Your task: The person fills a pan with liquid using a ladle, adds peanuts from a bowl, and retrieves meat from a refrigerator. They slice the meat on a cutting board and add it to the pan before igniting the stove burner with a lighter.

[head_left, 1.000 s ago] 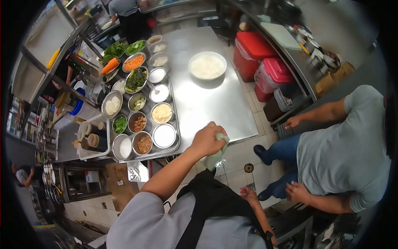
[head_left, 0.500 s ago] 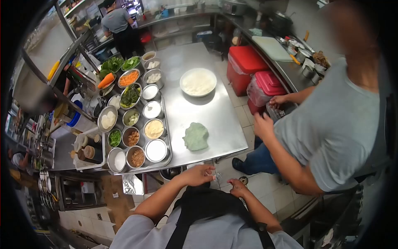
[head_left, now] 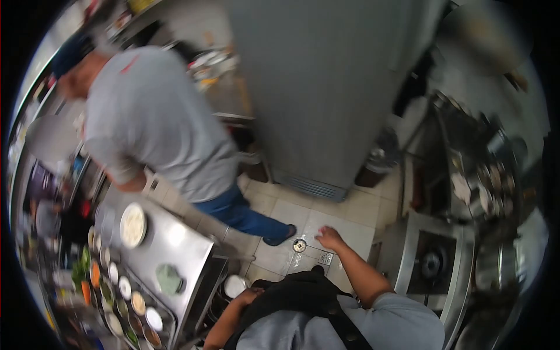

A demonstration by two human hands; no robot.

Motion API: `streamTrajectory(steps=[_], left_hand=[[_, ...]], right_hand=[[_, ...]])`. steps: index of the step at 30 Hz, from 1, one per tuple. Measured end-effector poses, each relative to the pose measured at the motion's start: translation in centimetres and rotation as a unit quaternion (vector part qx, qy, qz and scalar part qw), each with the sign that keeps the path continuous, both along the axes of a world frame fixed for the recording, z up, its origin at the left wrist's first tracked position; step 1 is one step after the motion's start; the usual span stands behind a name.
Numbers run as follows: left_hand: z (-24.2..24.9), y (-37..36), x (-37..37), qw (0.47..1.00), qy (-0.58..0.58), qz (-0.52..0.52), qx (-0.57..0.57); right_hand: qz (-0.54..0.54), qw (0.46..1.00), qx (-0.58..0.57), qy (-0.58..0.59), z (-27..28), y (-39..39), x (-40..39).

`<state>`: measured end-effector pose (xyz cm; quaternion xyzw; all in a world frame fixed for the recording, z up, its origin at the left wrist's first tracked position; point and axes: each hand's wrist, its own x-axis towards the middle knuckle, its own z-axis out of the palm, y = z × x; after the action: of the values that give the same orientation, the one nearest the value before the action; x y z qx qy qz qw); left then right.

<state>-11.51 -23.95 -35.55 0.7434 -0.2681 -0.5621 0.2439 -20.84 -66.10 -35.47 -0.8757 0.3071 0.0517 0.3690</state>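
Observation:
My left hand [head_left: 249, 295] is low in front of me, against or just beside my black apron [head_left: 294, 303]; its fingers are hard to make out. My right hand [head_left: 329, 237] reaches forward over the tiled floor, fingers loosely bent and apart, with nothing visible in it. A round metal drain [head_left: 299, 245] shows on the floor beyond it. To my left stands the steel table [head_left: 195, 248], with a crumpled green cloth [head_left: 169, 279] nearest my left hand. A white bowl of pale food [head_left: 133, 225] sits farther along the table.
A co-worker in a grey shirt [head_left: 157, 116] stands ahead on the left beside the table. A tall grey cabinet [head_left: 326, 99] rises ahead. On the right is a stove burner [head_left: 431, 262]. Several ingredient containers [head_left: 138, 303] line the table's left side.
My view has turned right, so the table now lies at the lower left. The co-worker has moved to the left side of view, facing away. My right hand has reached farther forward.

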Motion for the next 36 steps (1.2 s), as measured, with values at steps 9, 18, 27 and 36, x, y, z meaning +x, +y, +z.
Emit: streamTrajectory(steps=[9, 18, 27, 36], left_hand=[[-3.1, -10.0, 3.8, 0.948, -0.297, -0.118, -0.004], [7.5, -17.4, 6.2, 0.994, -0.078, 0.050, -0.060], [11.4, -19.1, 10.3, 0.992, -0.050, 0.037, -0.110], [29.2, -28.2, 9.1, 0.930, -0.064, 0.058, -0.359]], right_hand=[[-0.310, 0.810, -0.056, -0.496, 29.4, -18.5, 4.4], [-0.281, 0.792, -0.038, -0.541, 37.5, -27.6, 10.8], [-0.314, 0.804, -0.050, -0.502, 37.8, -26.9, 10.3], [-0.351, 0.782, -0.101, -0.505, 34.8, -20.1, 6.3]])
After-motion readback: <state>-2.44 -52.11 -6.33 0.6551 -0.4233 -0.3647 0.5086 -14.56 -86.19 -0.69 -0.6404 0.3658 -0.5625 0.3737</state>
